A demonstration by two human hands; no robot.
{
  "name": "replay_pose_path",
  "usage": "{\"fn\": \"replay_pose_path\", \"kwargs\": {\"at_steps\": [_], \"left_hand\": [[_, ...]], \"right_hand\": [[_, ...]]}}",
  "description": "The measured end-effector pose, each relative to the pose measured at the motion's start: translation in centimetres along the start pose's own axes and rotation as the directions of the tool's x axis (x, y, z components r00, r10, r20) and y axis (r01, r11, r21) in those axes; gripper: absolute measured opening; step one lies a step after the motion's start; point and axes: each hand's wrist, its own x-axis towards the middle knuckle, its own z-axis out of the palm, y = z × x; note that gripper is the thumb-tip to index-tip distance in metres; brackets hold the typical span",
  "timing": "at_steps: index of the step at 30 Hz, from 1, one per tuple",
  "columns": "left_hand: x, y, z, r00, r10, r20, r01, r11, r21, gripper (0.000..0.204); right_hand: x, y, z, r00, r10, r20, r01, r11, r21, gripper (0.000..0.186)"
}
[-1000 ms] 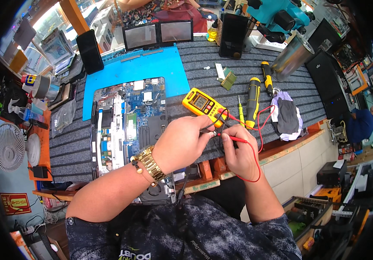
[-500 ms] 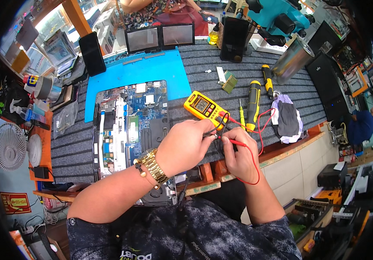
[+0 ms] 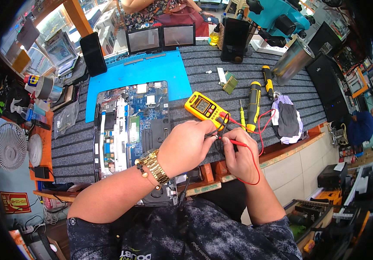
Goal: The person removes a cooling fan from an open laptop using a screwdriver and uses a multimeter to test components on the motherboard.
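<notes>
My left hand [image 3: 187, 142], with a gold watch on its wrist, is closed around a black test probe [image 3: 211, 133]. Close against it, my right hand [image 3: 241, 159] pinches a red test probe [image 3: 237, 142], its red lead looping below the wrist. The probe tips meet between my fingertips at a small part I cannot make out. Just beyond the hands lies a yellow multimeter [image 3: 203, 107] with its display lit. An opened laptop base [image 3: 154, 130], its blue circuit board bare, lies left of my hands and partly under my left forearm.
A blue mat [image 3: 130, 69] lies behind the laptop. Right of the multimeter are a yellow-black screwdriver [image 3: 254, 104], a smaller one [image 3: 267, 78] and a crumpled cloth [image 3: 286, 119]. A metal can [image 3: 292, 60] and a teal microscope [image 3: 277, 19] stand at the far right.
Both hands keep their hold and have hardly moved. The digits on the multimeter's display look different.
</notes>
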Motion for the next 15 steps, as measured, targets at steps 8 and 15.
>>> {"fn": "replay_pose_path", "kwargs": {"at_steps": [8,15], "left_hand": [[-0.01,0.05,0.06,1.0,-0.013,-0.003,0.013,1.0,-0.008,0.018],[0.01,0.14,-0.06,1.0,-0.022,0.006,0.022,1.0,0.002,0.018]], "right_hand": [[-0.01,-0.03,-0.02,1.0,0.013,0.004,-0.013,1.0,0.011,0.01],[0.03,0.01,0.02,1.0,-0.01,-0.004,0.01,1.0,0.007,0.011]]}}
